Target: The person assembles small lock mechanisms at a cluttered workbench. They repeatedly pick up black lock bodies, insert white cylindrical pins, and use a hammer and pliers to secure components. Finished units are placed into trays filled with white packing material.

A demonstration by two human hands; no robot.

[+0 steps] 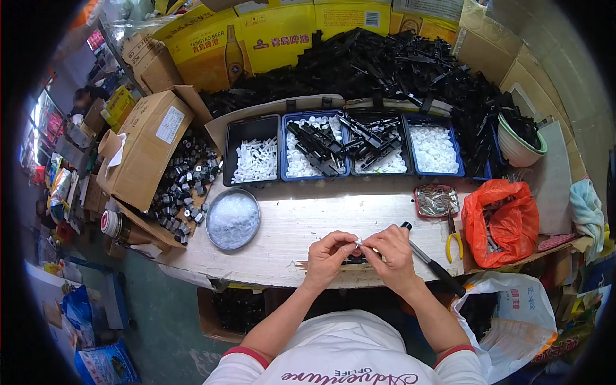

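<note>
Near the table's front edge, my left hand [330, 258] and my right hand [393, 259] meet, fingertips pinched together around a small white piece [358, 243]. Its exact kind is too small to make out. Both hands are closed on it from either side. Under them, a black part [354, 260] lies on the tabletop, mostly covered by my fingers. A hammer [428, 260] with a black grip rests just right of my right hand, its grip reaching over the table edge.
Bins of white plastic parts [436, 149] and black pieces [378, 138] line the back. A round dish [233, 219] of clear bits stands left. Rightward are a red tray of metal pins [437, 200], yellow-handled pliers [454, 242] and an orange bag [502, 224]. Black parts [385, 64] heap behind.
</note>
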